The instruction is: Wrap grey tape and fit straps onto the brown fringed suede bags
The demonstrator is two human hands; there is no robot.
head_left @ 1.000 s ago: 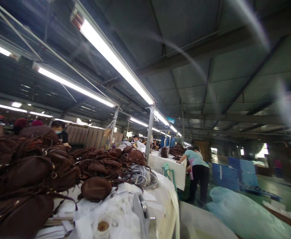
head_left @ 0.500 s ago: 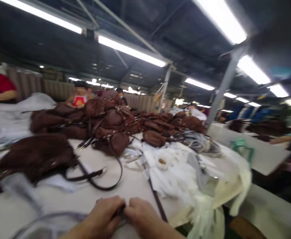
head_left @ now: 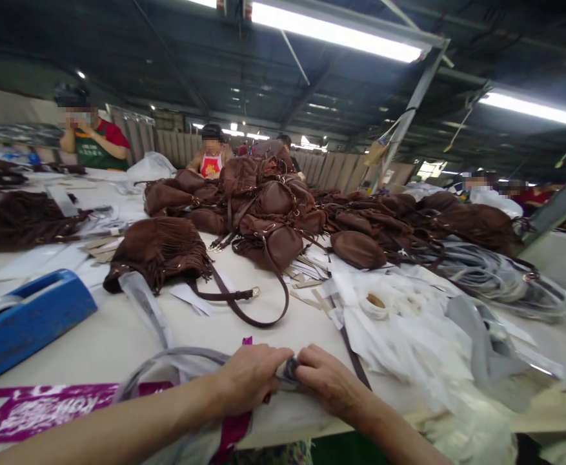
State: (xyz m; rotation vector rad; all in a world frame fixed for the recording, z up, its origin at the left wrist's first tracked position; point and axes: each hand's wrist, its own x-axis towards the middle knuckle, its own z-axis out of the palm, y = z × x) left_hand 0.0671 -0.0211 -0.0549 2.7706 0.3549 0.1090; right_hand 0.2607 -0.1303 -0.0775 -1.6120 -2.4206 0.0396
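Head view, entry at this moment.

Change noted: a second ago the camera looked up at the roof lights and the right aisle, with no hands in frame. Half a second ago it swung down, blurred, and the hands came in at the near edge. Now the view is steady and sharp.

Hands: left hand (head_left: 251, 378) and right hand (head_left: 328, 381) are together at the near edge of the table (head_left: 118, 336), fingertips meeting. Both pinch the same spot on a grey strap (head_left: 176, 355), which looks wrapped in clear film. The strap loops away to the left from the grip, lies flat on the table and crosses a magenta printed sheet (head_left: 45, 407). I cannot make out what sits right at the pinch point.

Reading: the grip looks the same as half a second ago, so I judge that only the head moved and the work on the strap goes on unbroken.

Surroundings:
- A blue tape dispenser (head_left: 26, 320) sits near left, new to the view.
- A brown fringed bag (head_left: 159, 248) lies beyond the hands, its buckled strap (head_left: 244, 303) trailing toward them but apart.
- A pile of brown bags (head_left: 263, 200) stands farther back.
- A white tape roll (head_left: 373, 302) lies right of centre among white wrappings.
- A bundle of grey straps (head_left: 495, 274) lies far right.
- Co-workers (head_left: 93, 142) sit across the table.
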